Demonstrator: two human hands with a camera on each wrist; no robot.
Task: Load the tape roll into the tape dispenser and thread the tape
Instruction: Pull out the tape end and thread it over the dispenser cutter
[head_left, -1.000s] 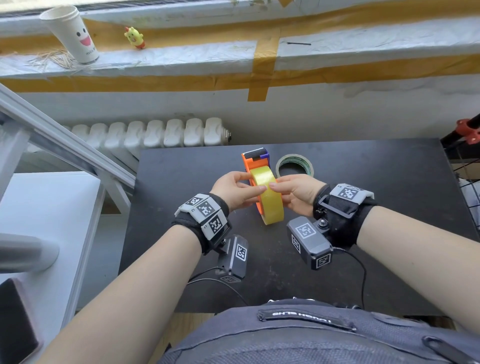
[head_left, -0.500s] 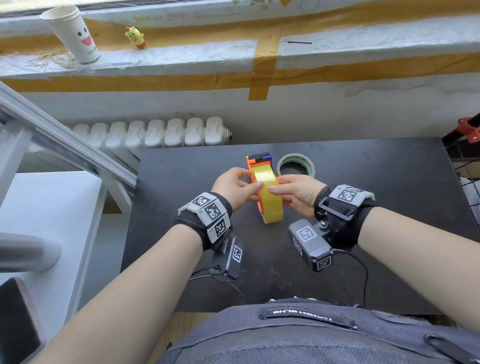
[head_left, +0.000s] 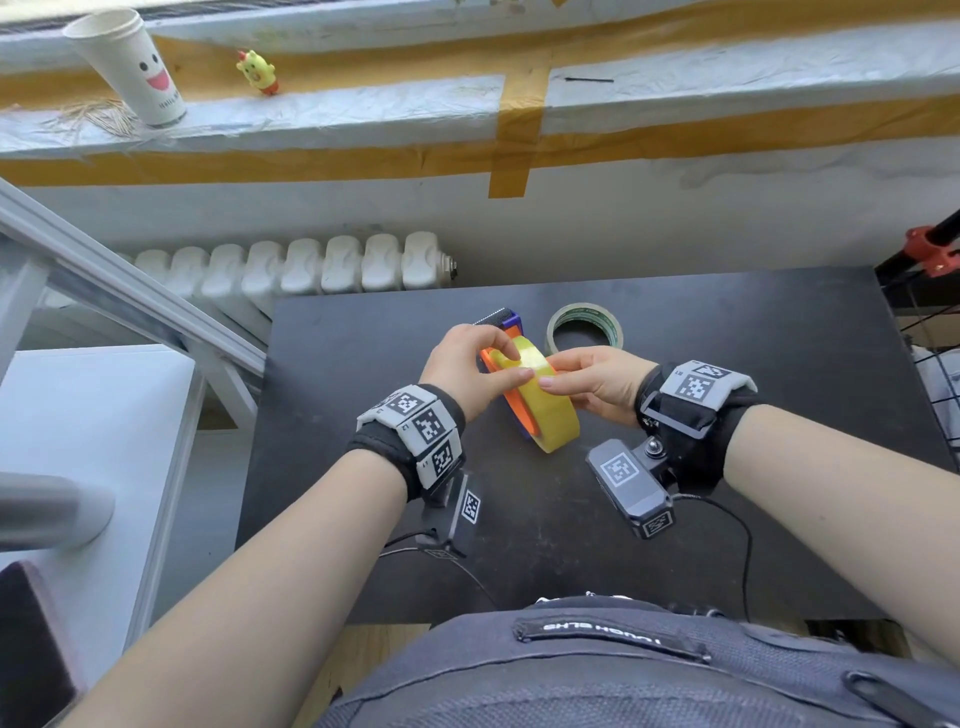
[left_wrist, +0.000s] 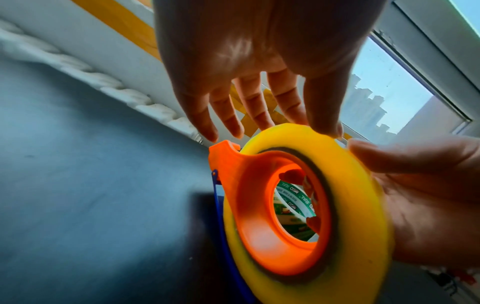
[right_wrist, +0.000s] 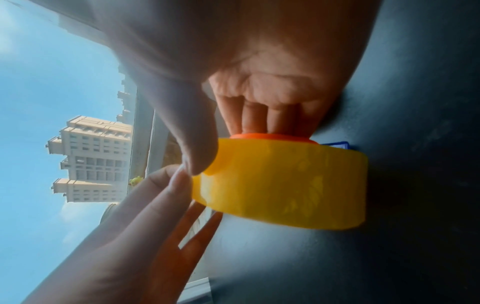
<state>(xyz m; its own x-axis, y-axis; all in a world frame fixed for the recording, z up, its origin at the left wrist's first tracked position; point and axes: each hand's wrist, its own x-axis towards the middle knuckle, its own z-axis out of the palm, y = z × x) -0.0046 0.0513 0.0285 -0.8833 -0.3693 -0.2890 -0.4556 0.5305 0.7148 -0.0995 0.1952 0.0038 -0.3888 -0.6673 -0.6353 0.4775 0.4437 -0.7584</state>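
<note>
A yellow tape roll sits on the hub of an orange dispenser, held tilted above the black table. The dispenser's blue and black cutter end points away from me. My left hand pinches the roll's upper rim between thumb and index finger. My right hand grips the roll from the right, with its thumb on the rim beside the left thumb. In the right wrist view the roll is gripped with the fingers curled into the orange hub. The left wrist view shows the hub inside the roll.
A second tape roll with a green-printed core lies flat on the table just behind my hands. A radiator is beyond the table's far edge, and a white surface lies to the left. A paper cup and a small yellow toy stand on the windowsill.
The dispenser and roll have tilted, the near end swinging right. My left index finger has come up over the roll's top, and both thumbs stay on the rim.
</note>
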